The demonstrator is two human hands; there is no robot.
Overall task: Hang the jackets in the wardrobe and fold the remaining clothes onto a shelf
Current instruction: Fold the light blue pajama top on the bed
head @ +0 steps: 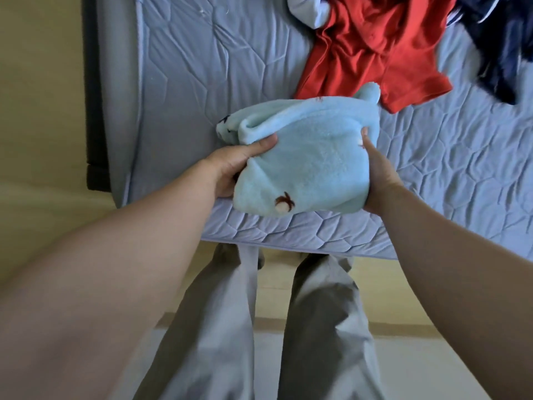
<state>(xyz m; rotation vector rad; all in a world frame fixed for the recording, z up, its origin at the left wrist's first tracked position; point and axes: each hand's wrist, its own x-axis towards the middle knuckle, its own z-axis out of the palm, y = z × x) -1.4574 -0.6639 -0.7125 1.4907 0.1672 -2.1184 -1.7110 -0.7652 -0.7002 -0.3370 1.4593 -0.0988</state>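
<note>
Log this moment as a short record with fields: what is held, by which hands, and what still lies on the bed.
held: light blue fleece garment, folded into a bundle
left hand: grips the bundle's left side, thumb on top
right hand: grips its right side
place: over the near edge of the quilted mattress
unfolded on mattress: red shirt, navy garment, white garment

blue fleece garment 1 | red shirt 1 | navy garment 1 | white garment 1 | mattress 1
</note>
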